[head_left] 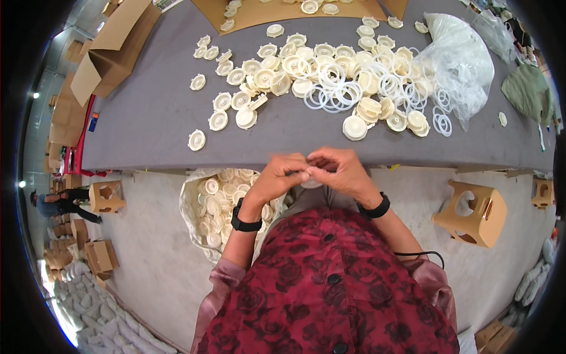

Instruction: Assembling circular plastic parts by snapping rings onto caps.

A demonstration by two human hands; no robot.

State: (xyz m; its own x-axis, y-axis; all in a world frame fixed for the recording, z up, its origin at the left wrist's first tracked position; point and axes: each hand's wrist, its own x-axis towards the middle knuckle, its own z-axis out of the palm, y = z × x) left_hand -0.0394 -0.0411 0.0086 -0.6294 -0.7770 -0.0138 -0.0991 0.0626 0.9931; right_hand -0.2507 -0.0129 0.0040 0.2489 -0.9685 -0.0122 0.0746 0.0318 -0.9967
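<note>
At the table's front edge my left hand (279, 178) and my right hand (346, 174) meet, thumbs and fingers pinched together. Between and below them shows part of a round, pale plastic cap (312, 183); most of it is hidden by my fingers. Whether a ring is on it I cannot tell. Beyond my hands, a heap of cream plastic caps (263, 78) spreads over the grey tabletop (159, 112). Several translucent sealing rings (333, 97) lie on and in front of that heap. One single cap (197, 140) lies apart at the left.
A white sack (190, 203) full of caps stands on the floor, left of my lap. Clear plastic bags (463, 65) lie at the table's right. An open carton (318, 26) with caps is at the far edge. A tan stool (480, 215) stands at right; a person (59, 205) is far left.
</note>
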